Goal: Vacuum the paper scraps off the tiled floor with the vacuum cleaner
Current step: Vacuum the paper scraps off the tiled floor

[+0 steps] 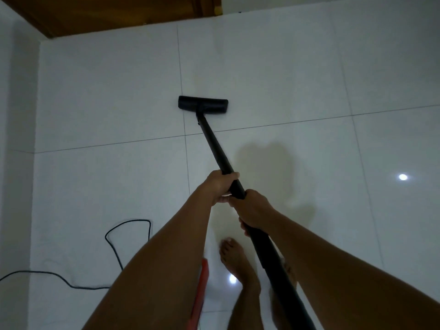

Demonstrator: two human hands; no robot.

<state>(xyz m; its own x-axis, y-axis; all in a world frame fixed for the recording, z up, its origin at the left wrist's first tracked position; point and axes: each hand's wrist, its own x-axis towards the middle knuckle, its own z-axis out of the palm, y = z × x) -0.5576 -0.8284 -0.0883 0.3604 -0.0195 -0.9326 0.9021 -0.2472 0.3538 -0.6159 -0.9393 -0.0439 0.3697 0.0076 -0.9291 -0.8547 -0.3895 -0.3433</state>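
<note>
Two-handed hold on the black wand (215,151): gripped by the left hand (220,186) farther down toward the floor, gripped too by the right hand (256,210) just behind, almost touching the first; hold firm, but loose enough at the wrists to steer. Lay the floor head (203,105) flat on the tiled floor (285,79), never tipped onto an edge, so as not to lose suction; push and pull in slow, straight, overlapping strokes, working tile by tile along the grout lines (285,124); slow down near the wall (16,91) on the left and the wooden door (119,15) at the far end, likely spots for light scraps to drift. Mind the black cord (129,234) looped on the floor to the left, near the bare foot (234,258); step clear rather than drag it under the head. Cannot make out any paper scraps in view; judging by that, either nearly done here or due a look beyond this patch. As for the vacuum cleaner (273,258): seen only as a long matte black tube ending in a wide, low, rectangular black head, resting well ahead of the feet, left end over a grout line; possibly part of its body in the red shape (202,294) low beside the left arm, but too blurred to tell.
</note>
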